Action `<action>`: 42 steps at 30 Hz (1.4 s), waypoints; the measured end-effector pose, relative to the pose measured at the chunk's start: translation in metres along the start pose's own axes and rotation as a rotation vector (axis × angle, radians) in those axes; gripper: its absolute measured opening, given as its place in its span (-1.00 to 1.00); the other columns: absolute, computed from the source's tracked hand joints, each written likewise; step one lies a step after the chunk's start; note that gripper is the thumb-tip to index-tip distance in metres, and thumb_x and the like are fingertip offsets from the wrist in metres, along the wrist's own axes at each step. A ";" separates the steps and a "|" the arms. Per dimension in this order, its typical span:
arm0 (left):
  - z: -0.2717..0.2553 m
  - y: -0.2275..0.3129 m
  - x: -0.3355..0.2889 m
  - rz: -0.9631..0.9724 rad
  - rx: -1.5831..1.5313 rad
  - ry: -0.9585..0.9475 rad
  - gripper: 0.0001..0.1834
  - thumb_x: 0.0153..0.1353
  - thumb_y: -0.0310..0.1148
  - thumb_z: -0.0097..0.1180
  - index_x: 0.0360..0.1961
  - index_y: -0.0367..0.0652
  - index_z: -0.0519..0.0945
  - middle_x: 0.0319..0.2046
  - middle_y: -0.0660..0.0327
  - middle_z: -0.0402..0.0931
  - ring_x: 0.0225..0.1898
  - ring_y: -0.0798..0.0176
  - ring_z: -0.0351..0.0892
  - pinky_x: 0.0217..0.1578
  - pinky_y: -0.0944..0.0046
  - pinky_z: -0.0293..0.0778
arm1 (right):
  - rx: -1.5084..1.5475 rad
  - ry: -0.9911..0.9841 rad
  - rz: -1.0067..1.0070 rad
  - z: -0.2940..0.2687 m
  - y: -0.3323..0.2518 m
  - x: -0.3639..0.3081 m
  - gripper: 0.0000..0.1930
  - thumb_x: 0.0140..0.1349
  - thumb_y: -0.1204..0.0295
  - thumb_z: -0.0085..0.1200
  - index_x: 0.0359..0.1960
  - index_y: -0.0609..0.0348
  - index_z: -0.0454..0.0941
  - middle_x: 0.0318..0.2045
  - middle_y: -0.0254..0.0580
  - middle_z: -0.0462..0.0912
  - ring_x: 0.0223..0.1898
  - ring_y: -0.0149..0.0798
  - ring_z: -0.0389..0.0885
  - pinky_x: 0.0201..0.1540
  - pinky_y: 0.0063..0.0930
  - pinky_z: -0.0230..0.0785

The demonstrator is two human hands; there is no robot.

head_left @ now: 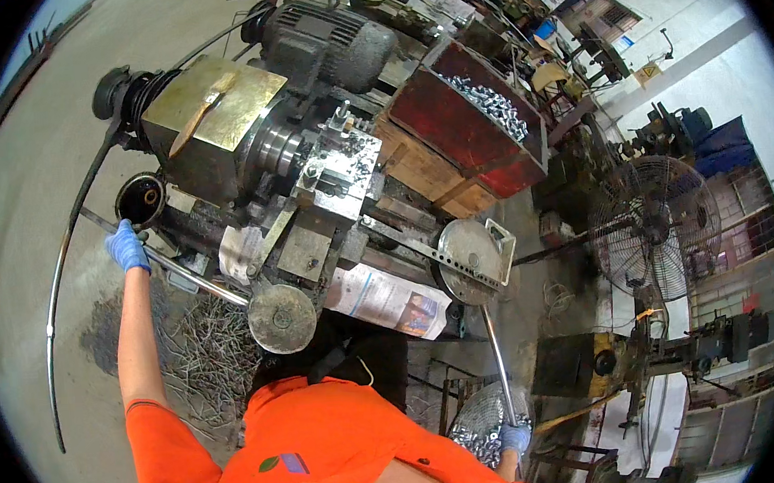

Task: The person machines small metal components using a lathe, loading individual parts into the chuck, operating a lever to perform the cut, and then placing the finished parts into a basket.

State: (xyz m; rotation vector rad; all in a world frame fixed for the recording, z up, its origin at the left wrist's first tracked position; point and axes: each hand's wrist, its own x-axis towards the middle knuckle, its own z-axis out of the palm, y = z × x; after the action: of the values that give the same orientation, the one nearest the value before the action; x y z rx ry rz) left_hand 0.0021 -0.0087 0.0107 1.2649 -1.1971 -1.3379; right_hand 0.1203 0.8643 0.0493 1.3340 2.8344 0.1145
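My left hand [126, 247], in a blue glove, is closed round a long metal lever [194, 277]. This lever slants down to a round metal hub [282, 319] at the front of a small lathe [210, 155]. At the lower right, my right hand [514, 437], also gloved in blue, grips the lower part of a second steel lever [497, 350]. That one runs up to a round disc [472, 252] with a perforated bar across it. Beneath my right hand, a round basket [488, 409] holds small shiny metal parts. Chips lie on the tool slide [342, 173] beside the chuck [277, 150].
A red bin [459, 120] of small metal parts stands on wood behind the slide. A brush [199, 120] lies on the headstock. Metal shavings [206, 353] cover the floor at left. A motor [328, 44] sits behind; a large fan [655, 223] stands right.
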 end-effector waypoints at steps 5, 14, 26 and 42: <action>0.004 -0.008 0.005 0.015 -0.040 -0.037 -0.78 0.06 -0.40 0.07 -0.53 -0.40 0.47 -0.66 0.08 0.50 -0.75 0.28 0.47 -0.75 0.32 0.37 | -0.027 -0.005 0.037 -0.017 -0.011 -0.016 -0.51 -0.17 0.10 0.20 -0.33 0.32 0.58 -0.30 0.24 0.58 -0.20 0.14 0.56 -0.12 -0.13 0.41; 0.002 0.001 0.001 -0.039 -0.122 -0.060 -0.83 0.10 -0.46 0.04 -0.47 -0.42 0.44 -0.66 0.09 0.50 -0.76 0.29 0.44 -0.76 0.35 0.37 | -0.155 0.049 -0.009 0.016 0.010 0.004 -0.61 -0.14 0.11 0.15 -0.45 0.23 0.63 -0.39 0.15 0.60 -0.29 0.07 0.60 -0.18 -0.17 0.41; 0.006 0.001 -0.002 -0.038 -0.114 -0.062 -0.83 0.10 -0.47 0.03 -0.50 -0.40 0.44 -0.66 0.08 0.49 -0.76 0.29 0.44 -0.76 0.35 0.38 | -0.057 0.001 0.107 0.016 0.016 0.001 -0.54 -0.24 0.12 0.31 -0.39 0.26 0.62 -0.37 0.12 0.62 -0.27 0.04 0.60 -0.16 -0.23 0.41; 0.004 0.008 -0.007 -0.036 -0.125 -0.034 -0.85 0.10 -0.49 0.01 -0.44 -0.42 0.42 -0.66 0.08 0.49 -0.76 0.28 0.44 -0.75 0.35 0.40 | -0.059 -0.023 0.103 -0.004 -0.002 -0.023 -0.56 -0.18 0.13 0.20 -0.37 0.28 0.59 -0.31 0.22 0.58 -0.24 0.12 0.57 -0.11 -0.17 0.41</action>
State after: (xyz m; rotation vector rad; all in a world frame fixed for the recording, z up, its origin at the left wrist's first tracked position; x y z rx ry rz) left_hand -0.0018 -0.0028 0.0193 1.1830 -1.1009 -1.4431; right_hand 0.1333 0.8456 0.0530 1.4592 2.7205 0.1810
